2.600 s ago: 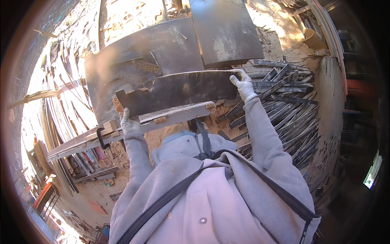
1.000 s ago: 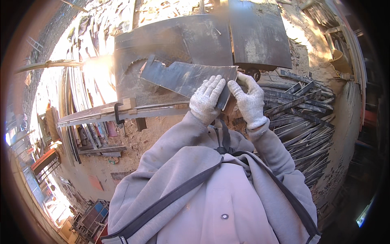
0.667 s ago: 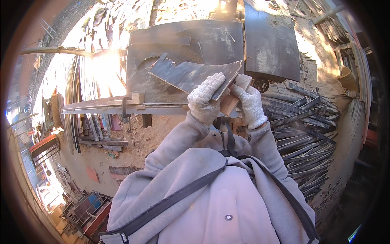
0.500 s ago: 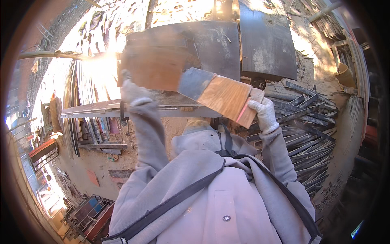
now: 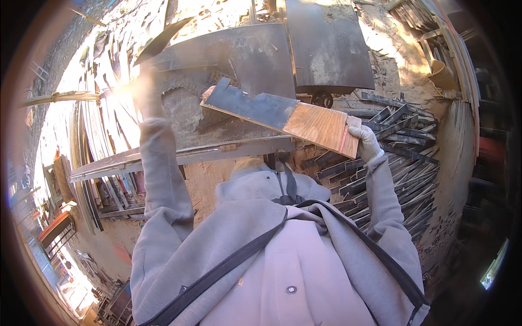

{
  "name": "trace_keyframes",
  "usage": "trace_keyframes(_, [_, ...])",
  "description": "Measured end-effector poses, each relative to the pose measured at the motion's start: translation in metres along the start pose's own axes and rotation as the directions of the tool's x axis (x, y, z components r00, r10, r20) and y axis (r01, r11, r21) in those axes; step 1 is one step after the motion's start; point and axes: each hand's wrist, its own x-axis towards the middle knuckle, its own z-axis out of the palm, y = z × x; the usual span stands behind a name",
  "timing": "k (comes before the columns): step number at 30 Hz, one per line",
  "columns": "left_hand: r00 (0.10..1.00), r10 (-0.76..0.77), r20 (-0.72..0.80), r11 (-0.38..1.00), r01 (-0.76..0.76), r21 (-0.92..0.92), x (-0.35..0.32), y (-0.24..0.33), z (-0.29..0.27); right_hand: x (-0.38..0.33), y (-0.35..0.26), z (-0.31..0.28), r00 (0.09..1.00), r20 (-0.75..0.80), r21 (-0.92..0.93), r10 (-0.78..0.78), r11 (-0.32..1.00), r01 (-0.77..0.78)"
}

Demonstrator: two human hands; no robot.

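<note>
My right hand [image 5: 370, 144], in a pale glove, grips the right end of a long plywood board [image 5: 318, 126]. The board's left part has a dark grey coating, its right part is bare wood, and its far left end is ragged. It slants across the near part of a dark worktable [image 5: 244, 60]. My left hand [image 5: 143, 89] is stretched out over the table's left side, smeared by motion and glare. Just beyond it is a dark, thin board piece [image 5: 162, 42], seen nearly edge-on. Whether my left fingers hold that piece cannot be made out.
A second dark tabletop [image 5: 329, 49] stands to the right, with a wheel [image 5: 322, 99] under its near edge. Stacked dark strips [image 5: 391, 163] lie on the ground at right. Long, brightly lit planks [image 5: 92, 130] lie at left. A rail [image 5: 217, 151] runs along the table's near edge.
My left hand has swung left and away from me, and the board piece beside it has moved the same way. The plywood board in my right hand now shows its whole coated end.
</note>
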Motion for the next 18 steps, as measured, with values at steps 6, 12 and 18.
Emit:
trace_keyframes(6, [0.760, -0.246, 0.601, 0.898, 0.412, -0.154, -0.040, -0.109, 0.085, 0.019, -0.021, -0.073, 0.999, 0.037, -0.257, -0.002, 0.966, 0.012])
trace_keyframes(12, [0.903, -0.289, 0.318, 0.857, 0.096, 0.506, -0.107, -0.170, 0.111, 0.107, 0.002, -0.128, 0.822, -0.390, -0.801, -0.416, 0.594, -0.079])
trace_keyframes(18, [0.997, 0.064, -0.049, 0.507, 0.010, 0.862, -0.152, -0.188, 0.126, 0.121, 0.043, -0.141, 0.906, -0.313, -0.723, -0.284, 0.690, -0.034])
